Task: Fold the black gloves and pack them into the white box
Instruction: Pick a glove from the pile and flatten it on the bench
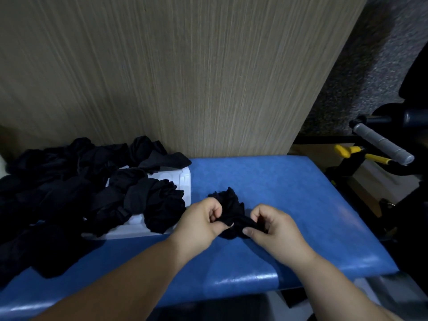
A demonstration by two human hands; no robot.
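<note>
Two hands nearest us, what grip do we log?
– Left hand (pixel 203 218) and right hand (pixel 273 228) both pinch one bunched black glove (pixel 231 202), fingers curled into the cloth, low on the blue bench (pixel 289 181), so we'd call it mid-fold
– And the box?
– White box (pixel 186 179) sits just left of it, close for packing we guess, heaped with black gloves (pixel 150 200) spilling over its rim; a loose pile (pixel 46 193) lies further left, by the wood panel (pixel 185 66)
</note>
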